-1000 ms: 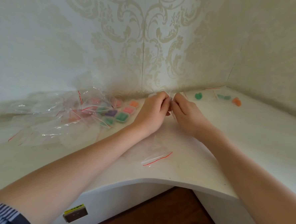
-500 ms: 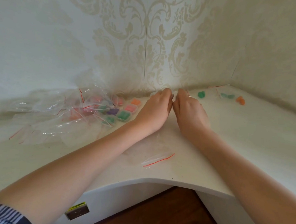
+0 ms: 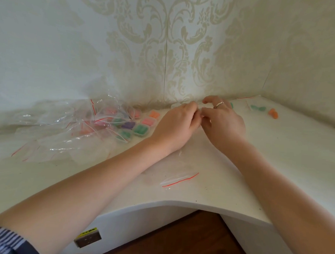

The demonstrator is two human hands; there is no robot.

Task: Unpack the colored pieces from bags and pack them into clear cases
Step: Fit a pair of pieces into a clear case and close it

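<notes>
My left hand (image 3: 177,123) and right hand (image 3: 223,120) meet at twelve o'clock on the counter (image 3: 278,163), fingers curled in toward each other, probably pinching a small clear case or bag; it is hidden behind my knuckles, so I cannot tell which. Filled cases (image 3: 135,125) lie at ten o'clock beside crumpled bags (image 3: 50,131), loose colored pieces (image 3: 272,113) at two o'clock. The pieces look light and soft, best taken by their sides. The cases look stiff, slick and easily cracked, so I would grip their edges gently.
</notes>
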